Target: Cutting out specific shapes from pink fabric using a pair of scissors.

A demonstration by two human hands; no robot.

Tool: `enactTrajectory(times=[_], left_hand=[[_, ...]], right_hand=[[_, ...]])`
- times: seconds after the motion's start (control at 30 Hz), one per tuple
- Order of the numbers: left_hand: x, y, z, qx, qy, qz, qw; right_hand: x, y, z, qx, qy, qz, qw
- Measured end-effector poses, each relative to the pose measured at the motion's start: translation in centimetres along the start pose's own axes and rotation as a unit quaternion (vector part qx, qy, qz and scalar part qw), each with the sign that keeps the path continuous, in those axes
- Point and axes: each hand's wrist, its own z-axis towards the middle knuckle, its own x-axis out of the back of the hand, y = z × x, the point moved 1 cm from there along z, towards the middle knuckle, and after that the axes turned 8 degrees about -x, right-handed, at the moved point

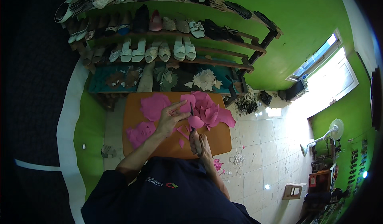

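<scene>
My right hand [197, 141] is closed round the handles of a pair of scissors [192, 110], whose dark blades point away from me. A pink piece of thin sheet [195, 122] lies at the blades; I cannot tell whether it is paper, leather or foam. My left hand [170, 119] grips this piece between thumb and fingers, left of the blades. Both hands are above an orange-brown table [217, 142]. On its right side spreads a pile of pink petal-shaped pieces [209, 110]. More pink sheet [154, 106] and a crumpled pink heap [141, 133] lie on the left.
Behind the table stands a wooden rack [159, 33] with rows of shoes and sandals. Its lowest shelf bears grey and cream cut pieces [204, 80]. Scraps [238, 158] litter the tiled floor [261, 154] at right. A white fan [336, 127] stands farther off, near a bright doorway.
</scene>
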Motion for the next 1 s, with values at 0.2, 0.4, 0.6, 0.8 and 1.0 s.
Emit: enactTrajectory(times=[0.2, 0.4, 0.6, 0.8, 1.0], left_hand=[[-0.7, 0.7, -0.4, 0.003, 0.015, 0.003, 1.000], [0.1, -0.5, -1.0, 0.009, 0.041, 0.019, 0.999], [0.4, 2.2, 0.7, 0.051, -0.016, 0.006, 0.999], [1.3, 1.4, 0.9, 0.044, -0.050, 0.034, 0.997], [0.9, 0.4, 0.1, 0.026, 0.001, 0.011, 1.000]], right_hand=[[-0.4, 0.1, 0.1, -0.007, 0.012, -0.009, 1.000], [-1.4, -0.8, -0.7, 0.006, 0.043, -0.023, 0.999], [-0.7, -0.9, -1.3, 0.013, 0.019, -0.050, 0.998], [-0.6, -1.1, -1.1, 0.014, 0.013, -0.046, 0.999], [-1.2, -1.4, -0.7, -0.021, 0.017, -0.041, 0.999]])
